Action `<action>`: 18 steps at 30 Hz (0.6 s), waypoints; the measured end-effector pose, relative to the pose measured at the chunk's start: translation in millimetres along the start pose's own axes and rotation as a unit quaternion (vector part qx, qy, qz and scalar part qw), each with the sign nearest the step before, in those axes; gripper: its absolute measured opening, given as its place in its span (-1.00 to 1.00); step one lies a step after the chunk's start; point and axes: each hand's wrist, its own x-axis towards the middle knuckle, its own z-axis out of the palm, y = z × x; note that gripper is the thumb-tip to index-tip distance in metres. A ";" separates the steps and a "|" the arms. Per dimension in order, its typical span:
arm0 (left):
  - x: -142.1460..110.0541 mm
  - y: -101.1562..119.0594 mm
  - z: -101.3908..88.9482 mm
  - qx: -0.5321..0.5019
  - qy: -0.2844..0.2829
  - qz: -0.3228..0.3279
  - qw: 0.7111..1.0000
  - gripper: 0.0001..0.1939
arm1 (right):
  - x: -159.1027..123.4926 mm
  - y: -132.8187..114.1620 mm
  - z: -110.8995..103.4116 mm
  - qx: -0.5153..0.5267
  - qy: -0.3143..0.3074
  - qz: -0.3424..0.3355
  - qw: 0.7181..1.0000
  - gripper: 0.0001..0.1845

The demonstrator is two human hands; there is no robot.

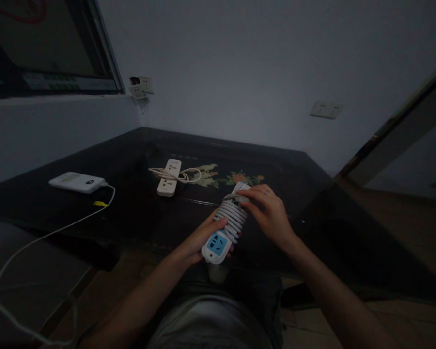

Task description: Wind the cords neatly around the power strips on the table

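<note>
A white power strip (217, 245) with a blue socket face is held tilted over the near edge of the table. Its grey cord (231, 216) is wound round the middle in several tight turns. My left hand (205, 235) wraps the lower part of the strip, thumb on top and fingers underneath. Near the strip's far end, my right hand (267, 208) pinches the end of the cord between thumb and fingers; the plug there is mostly hidden. A ring shows on one right finger.
On the dark table (131, 213) lies another white power strip (169, 178) with a thin cord looped round it. To the left rests a white power bank (76, 182), its cable (54, 235) trailing off the edge. Wall sockets (326, 110) sit behind.
</note>
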 end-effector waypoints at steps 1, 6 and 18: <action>0.3 -0.6 0.7 -0.003 0.002 0.002 1.000 -0.29 | -0.6 -0.8 1.7 -0.007 0.009 -0.001 1.000 -0.80; 2.2 -2.1 4.3 -0.013 0.017 0.032 0.999 -0.33 | -5.2 -7.9 13.3 -0.017 0.058 0.015 0.998 -0.80; 1.1 -2.1 1.0 0.033 0.047 0.040 0.998 -0.17 | -26.7 -14.3 37.3 0.001 0.125 0.082 0.989 -0.77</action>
